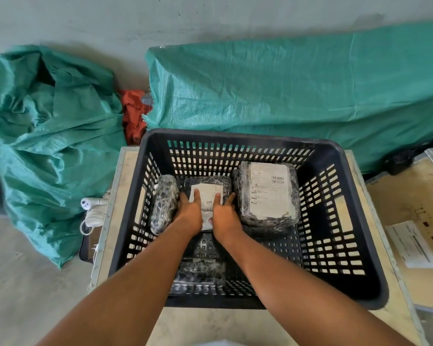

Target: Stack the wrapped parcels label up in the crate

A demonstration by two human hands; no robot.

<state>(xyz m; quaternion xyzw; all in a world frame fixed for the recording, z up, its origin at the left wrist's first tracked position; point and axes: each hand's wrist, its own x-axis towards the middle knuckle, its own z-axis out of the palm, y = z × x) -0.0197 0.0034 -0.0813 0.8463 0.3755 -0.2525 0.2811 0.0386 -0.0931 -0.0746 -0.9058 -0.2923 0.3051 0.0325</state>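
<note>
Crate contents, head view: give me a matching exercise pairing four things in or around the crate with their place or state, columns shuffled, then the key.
Column 1
1. middle parcel
2. right parcel
3. left parcel
4. near parcel

Column 2
A. no label showing, by the left wall of the crate
B. under both hands, left hand and right hand
C. large label up, untouched
D. closest to the person, between the forearms

Pairs: 1-B, 2-C, 3-A, 4-D
</note>
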